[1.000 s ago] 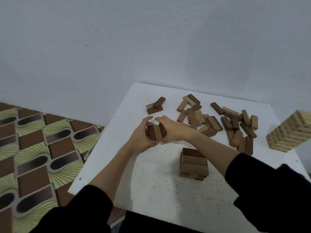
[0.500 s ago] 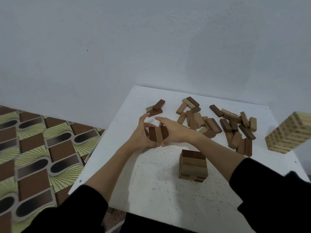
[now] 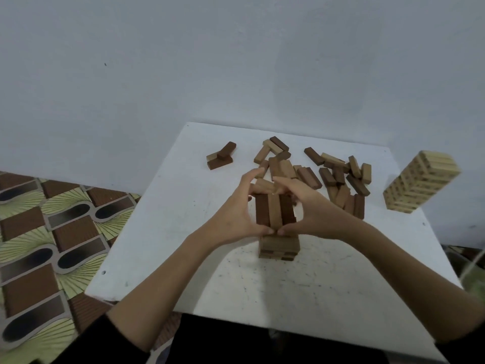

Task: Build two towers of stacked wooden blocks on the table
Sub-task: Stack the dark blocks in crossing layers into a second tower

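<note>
Head view: three blocks (image 3: 274, 212) are pinched side by side between the fingers of the left hand (image 3: 236, 219) and right hand (image 3: 312, 214) (kept aligned, probably), just above the low tower (image 3: 279, 246) on the counter (image 3: 183, 206).

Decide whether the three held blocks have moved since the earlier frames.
Yes. The three held blocks came nearer and rightward, from beside the short tower to directly above it.

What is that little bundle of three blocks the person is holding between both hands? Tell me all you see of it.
The three-block row is wooden bars pressed side by side: dark brown, lighter tan, dark brown. The left hand and right hand clamp it from opposite sides, thumbs at its near end. It sits just over the short brown tower, contact unclear.
</note>
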Demonstrator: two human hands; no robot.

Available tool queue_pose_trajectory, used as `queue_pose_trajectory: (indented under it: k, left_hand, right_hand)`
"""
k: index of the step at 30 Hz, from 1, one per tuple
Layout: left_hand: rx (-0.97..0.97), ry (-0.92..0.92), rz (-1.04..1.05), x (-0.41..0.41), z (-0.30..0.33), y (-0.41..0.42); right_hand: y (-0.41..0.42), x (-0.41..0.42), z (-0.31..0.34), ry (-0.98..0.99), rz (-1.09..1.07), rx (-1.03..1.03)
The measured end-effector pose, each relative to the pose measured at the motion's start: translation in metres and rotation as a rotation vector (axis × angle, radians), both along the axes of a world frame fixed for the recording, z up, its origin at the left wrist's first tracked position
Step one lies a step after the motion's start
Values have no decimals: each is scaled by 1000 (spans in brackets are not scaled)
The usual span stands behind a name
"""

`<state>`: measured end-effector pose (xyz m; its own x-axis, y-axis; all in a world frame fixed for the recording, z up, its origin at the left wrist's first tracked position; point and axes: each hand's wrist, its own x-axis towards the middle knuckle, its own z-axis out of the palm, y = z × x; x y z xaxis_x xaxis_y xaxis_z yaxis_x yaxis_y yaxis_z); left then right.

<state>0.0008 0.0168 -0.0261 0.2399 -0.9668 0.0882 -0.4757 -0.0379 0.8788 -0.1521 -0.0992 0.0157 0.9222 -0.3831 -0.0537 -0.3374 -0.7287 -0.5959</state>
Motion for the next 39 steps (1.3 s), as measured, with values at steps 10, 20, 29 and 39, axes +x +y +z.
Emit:
queue_pose_trajectory:
  k: [10,20,29,39]
  left_hand:
    - [102,-87,-48,-19,-11,6]
    - [151,-78,-45,-21,-8,11]
    - [142,-82,-39,-24,-13,9]
    - [160,-27,-37,-23,-19,7]
  right_hand:
    - [11,-23,-14,104,-41,13]
    - [11,-32,-23,100,-56,2]
    - [14,-32,-24,80,-48,-13]
    - [15,-27,-30,45,-67,-1]
